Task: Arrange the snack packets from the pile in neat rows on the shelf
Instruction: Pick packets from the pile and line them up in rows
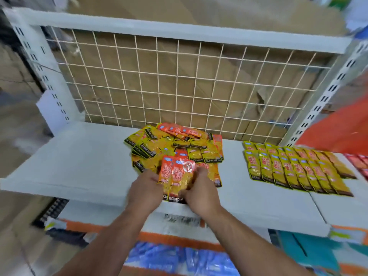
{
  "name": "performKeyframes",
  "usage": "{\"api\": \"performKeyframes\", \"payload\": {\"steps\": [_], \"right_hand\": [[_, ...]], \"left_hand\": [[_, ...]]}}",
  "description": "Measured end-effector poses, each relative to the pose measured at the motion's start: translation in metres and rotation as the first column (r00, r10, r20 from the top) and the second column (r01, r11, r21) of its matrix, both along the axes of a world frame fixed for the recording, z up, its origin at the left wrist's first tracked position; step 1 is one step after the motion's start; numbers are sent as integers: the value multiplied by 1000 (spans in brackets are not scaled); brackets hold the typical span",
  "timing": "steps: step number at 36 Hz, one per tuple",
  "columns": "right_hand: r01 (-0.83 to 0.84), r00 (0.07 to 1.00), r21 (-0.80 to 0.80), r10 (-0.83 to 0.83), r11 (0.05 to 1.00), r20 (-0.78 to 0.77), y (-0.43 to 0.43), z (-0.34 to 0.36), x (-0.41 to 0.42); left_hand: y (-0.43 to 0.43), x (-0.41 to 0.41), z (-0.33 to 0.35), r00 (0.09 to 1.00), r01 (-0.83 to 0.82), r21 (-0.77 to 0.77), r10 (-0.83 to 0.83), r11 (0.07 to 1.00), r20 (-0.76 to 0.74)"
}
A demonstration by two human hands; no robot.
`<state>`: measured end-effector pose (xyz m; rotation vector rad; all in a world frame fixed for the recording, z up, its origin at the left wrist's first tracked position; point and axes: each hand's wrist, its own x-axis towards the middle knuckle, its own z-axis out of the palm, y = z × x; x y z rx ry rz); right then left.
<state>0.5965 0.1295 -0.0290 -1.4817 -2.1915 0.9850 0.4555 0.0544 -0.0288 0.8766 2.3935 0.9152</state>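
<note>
**Head view of a white shelf (79, 160) during stocking.** At 9 o'clock in the frame, the slotted left upright (45, 76) supports the shelf board. Behind the board stands a white wire grid (179, 80), with brown cardboard (199, 10) visible through and above its meshes.

At the middle of the board, against the foot of the grid, lies the pile (175, 146) of yellow-and-orange snack packets. They overlap at mixed angles, and several show a black lettered band.

At 6 o'clock from the pile, over the front edge of the board, are the left hand (145, 188) and the right hand (201, 192). Between them are the held packets (176, 176), a small fanned stack with its orange tops toward 12 o'clock. The left hand's fingers curl round the stack's left edge. The right hand clasps its right edge and lower corner. The stack's upper end overlaps the near edge of the pile; contact cannot be determined.

At 3 o'clock from the pile, well apart from it, lie the rows (294, 168). These are two ranks of packets, one behind the other, each overlapping like shingles. Just beside them at 3 o'clock, cut by the frame edge, lie red packets (358, 162). The slotted right upright (326, 96) rises at 1 o'clock from the rows. At 6 o'clock in the frame, on a lower level, lie blurred blue packets (179, 257).
</note>
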Motion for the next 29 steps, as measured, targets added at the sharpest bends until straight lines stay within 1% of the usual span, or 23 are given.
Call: {"api": "performKeyframes", "payload": {"steps": [3,6,8,11,15,21,29], "right_hand": [[52,999,-61,-53,997,-13,1,2,0],[117,984,-132,-133,984,-121,0,10,7],[147,967,-147,-174,978,-188,-1,12,16],[159,933,-209,-216,965,-287,-3,12,32],[181,889,-275,-277,944,-364,-8,18,60],[214,848,-351,-352,912,-395,-20,22,119],[267,815,-374,-415,888,-405,-40,33,232]], "left_hand": [[-1,-1,8,993,-23,91,12,996,120],[0,5,17,974,-36,174,-5,984,227],[-2,13,23,955,-28,215,-37,976,295],[-4,28,32,923,7,254,-104,967,371],[-7,53,44,872,53,315,-197,948,449],[-11,103,49,828,139,315,-284,939,484],[-13,203,50,792,228,300,-356,926,496]]}}
